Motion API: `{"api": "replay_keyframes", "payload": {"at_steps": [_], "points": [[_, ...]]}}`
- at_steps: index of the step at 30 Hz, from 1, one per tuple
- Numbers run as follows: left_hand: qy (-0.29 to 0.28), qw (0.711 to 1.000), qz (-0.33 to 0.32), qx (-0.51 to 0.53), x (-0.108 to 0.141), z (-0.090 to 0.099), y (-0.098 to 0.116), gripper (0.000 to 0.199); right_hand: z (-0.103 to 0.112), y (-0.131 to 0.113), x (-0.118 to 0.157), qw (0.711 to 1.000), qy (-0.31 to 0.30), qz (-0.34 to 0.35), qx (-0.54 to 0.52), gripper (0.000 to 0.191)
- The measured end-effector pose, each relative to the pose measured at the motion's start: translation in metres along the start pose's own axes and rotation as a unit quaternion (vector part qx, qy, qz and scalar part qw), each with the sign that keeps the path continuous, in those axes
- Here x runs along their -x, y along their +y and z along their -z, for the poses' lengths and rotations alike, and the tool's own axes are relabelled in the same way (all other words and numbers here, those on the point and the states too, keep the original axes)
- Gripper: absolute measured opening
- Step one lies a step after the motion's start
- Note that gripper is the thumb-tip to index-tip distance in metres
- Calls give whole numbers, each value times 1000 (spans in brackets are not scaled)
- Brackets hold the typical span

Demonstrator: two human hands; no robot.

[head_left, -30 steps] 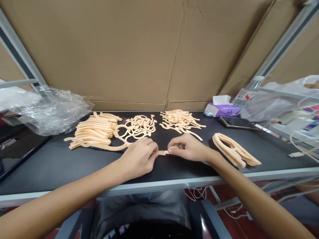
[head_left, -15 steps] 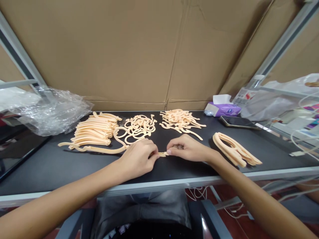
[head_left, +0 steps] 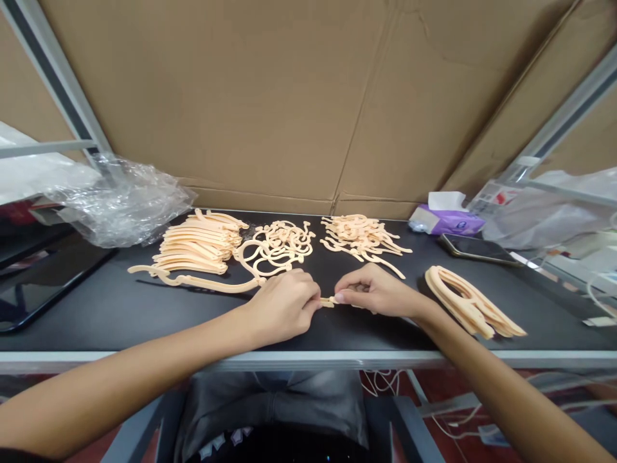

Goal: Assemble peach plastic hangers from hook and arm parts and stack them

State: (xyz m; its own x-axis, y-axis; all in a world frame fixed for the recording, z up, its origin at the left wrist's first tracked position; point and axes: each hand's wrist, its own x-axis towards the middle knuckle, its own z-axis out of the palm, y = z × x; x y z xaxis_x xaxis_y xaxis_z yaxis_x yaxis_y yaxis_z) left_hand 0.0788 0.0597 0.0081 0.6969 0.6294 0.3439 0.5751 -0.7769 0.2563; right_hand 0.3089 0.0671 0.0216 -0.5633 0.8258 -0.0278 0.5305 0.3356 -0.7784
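Observation:
My left hand (head_left: 284,305) is closed round a beige plastic folding hanger (head_left: 216,283). Its long arm and curved hook piece extend to the left of the hand over the black table. A short end of the hanger shows between my two hands. There, my right hand (head_left: 373,290) pinches a slim beige hanger arm, most of it hidden under the fingers. Both hands are just above the tabletop, close together. Behind them lie a stack of long hanger arms (head_left: 195,244), a pile of curved hook pieces (head_left: 284,243) and a pile of thin wavy pieces (head_left: 359,233).
Several folded hangers (head_left: 470,302) lie stacked to the right. A purple tissue pack (head_left: 448,220) and a phone (head_left: 477,249) are at the back right. Crumpled clear plastic (head_left: 130,199) and a dark glossy device (head_left: 53,276) take up the left. Cardboard (head_left: 250,103) walls the back.
The view has shifted slightly, so the table's contents appear farther right. Both hands keep the same grip on the hanger pieces, with hardly any movement between them.

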Motion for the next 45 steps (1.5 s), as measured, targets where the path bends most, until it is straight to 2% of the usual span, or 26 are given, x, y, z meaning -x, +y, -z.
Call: {"api": "replay_keyframes", "payload": {"at_steps": [9,15,19,23,29,31,35,39,42,45], "points": [[20,998,-45,-29,0,-5,-2,19,1,4,-2,998,-36,-44,2,34],[23,997,-65,-24,1,-6,-4,18,3,-6,-4,997,-42,-33,56,34],[13,998,-54,-29,1,-5,-3,14,7,-15,-5,989,-36,-1,143,32],[10,998,-44,-34,1,-4,-3,12,8,-15,-4,969,-17,36,245,30],[9,999,-30,-45,1,-4,0,14,0,-7,4,947,9,142,289,38],[9,999,-25,-44,2,-3,1,14,-4,-5,9,941,17,154,300,38],[9,999,-19,-50,1,-1,3,14,-8,-9,17,940,18,121,318,34],[12,999,-20,-46,1,-2,2,13,-6,-21,17,953,-15,83,290,34],[13,999,-22,-36,1,-3,2,11,1,-28,13,968,-24,3,250,31],[10,999,-20,-38,1,-3,2,10,7,-31,8,970,-46,-85,223,33]]}}
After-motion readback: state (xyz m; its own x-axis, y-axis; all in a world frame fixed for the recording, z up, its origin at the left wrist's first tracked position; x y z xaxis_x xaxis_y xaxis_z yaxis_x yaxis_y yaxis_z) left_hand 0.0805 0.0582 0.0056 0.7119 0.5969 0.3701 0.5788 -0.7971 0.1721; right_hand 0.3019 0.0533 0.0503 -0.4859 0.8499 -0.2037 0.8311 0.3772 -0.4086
